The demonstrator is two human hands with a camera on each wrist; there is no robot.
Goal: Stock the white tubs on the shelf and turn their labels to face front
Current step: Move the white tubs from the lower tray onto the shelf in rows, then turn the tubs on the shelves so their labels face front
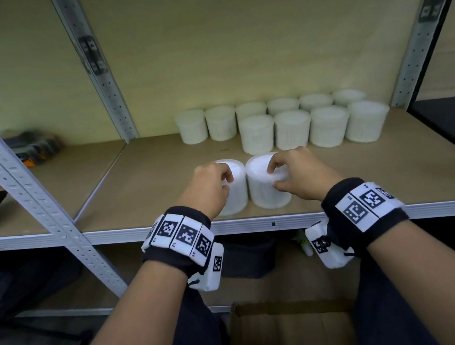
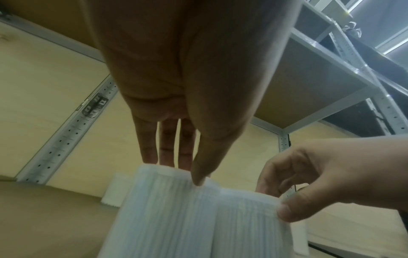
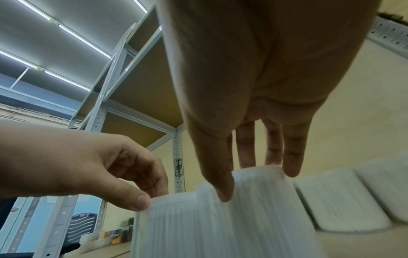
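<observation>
My left hand (image 1: 213,188) grips the lid rim of the left tub (image 1: 233,189) from above, thumb on the near edge and fingers (image 2: 167,143) over the far edge. My right hand (image 1: 296,174) holds the right tub (image 1: 267,186) the same way, thumb and fingertips pinching its top. Both tubs stand upright and touch each other at centre frame in the head view, near the front lip of the shelf (image 1: 416,158).

I judge this to be the placing and turning step: the pair is set down in front, and what comes next is most likely a twist of each tub until its label faces me, then a push toward the stocked tubs (image 1: 292,119) in two rows further up and right of centre. That calls for a light grip so the ribbed walls don't tip or knock a neighbour.

I can make out no label on either tub; the walls show only faint ribbing and motion blur in both wrist views. Whether the stocked tubs' faint markings are labels is hard to say. A cardboard box (image 1: 295,335) at the bottom of the head view is mostly hidden by my arms, so its contents are unknown.
</observation>
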